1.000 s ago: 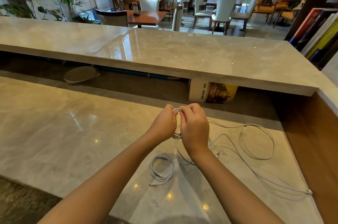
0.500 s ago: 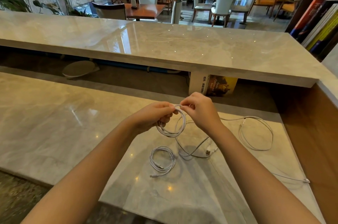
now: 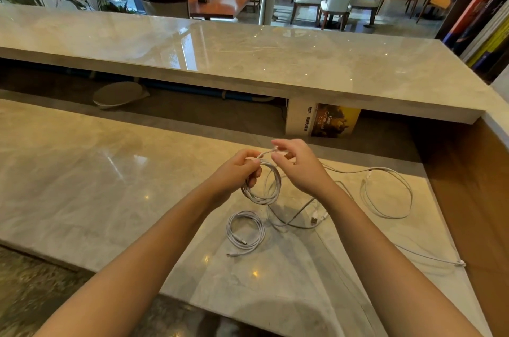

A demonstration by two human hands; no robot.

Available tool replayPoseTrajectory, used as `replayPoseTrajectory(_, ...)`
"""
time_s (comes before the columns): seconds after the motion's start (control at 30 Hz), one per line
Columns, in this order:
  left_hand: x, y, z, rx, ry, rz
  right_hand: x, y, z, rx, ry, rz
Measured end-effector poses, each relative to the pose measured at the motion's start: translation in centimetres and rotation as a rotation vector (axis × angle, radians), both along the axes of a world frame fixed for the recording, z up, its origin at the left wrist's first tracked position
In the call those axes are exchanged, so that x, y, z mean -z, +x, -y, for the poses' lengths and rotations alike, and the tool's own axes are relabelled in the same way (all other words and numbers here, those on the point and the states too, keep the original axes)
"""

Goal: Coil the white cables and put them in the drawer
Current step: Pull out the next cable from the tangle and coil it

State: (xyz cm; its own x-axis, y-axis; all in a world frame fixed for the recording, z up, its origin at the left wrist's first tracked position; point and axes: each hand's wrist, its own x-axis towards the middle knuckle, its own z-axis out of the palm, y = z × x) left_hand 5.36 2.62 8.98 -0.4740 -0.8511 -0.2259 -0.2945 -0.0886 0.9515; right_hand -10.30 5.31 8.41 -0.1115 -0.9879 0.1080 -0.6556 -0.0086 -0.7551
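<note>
My left hand grips the top of a white cable coil that hangs above the marble counter. My right hand pinches the strand of this cable just above the coil. The cable's loose tail, ending in a USB plug, lies below on the counter. A finished white coil rests flat on the counter, near my forearms. A long loose white cable sprawls in loops to the right. No drawer is in view.
A raised marble shelf runs across behind the counter, with a book and a round pale disc in the gap under it. A brown wooden wall bounds the right side. Books stand at upper right.
My hands have drawn apart and the coil in my left hand has opened out into a wider loop. The loose tail has slid closer, its USB plug now lying by my right wrist.
</note>
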Motion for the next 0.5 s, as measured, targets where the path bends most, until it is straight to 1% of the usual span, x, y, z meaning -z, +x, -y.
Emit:
replayPoseTrajectory(0.07, 0.2, 0.2, 0.1, -0.003, 0.027, -0.003, 0.2, -0.3, 0.1, 0.014, -0.055, -0.121)
replayPoseTrajectory(0.13, 0.4, 0.5, 0.1, -0.021, 0.056, -0.021, 0.2, -0.6, 0.1, -0.010, -0.072, -0.194)
replayPoseTrajectory(0.3, 0.9, 0.7, 0.0, -0.037, 0.067, -0.036, 0.7, -0.2, -0.1, -0.132, 0.025, -0.362)
replayPoseTrajectory(0.37, 1.0, 0.8, -0.1, -0.049, 0.064, -0.027, 0.9, 0.2, -0.1, -0.128, 0.032, -0.380)
replayPoseTrajectory(0.43, 1.2, 0.8, -0.2, -0.073, 0.056, -0.037, 0.8, 0.5, -0.2, -0.156, 0.041, -0.339)
replayPoseTrajectory(0.5, 1.4, 0.7, -0.4, -0.092, 0.044, -0.078, 1.1, 1.0, -0.1, -0.209, 0.098, -0.304)
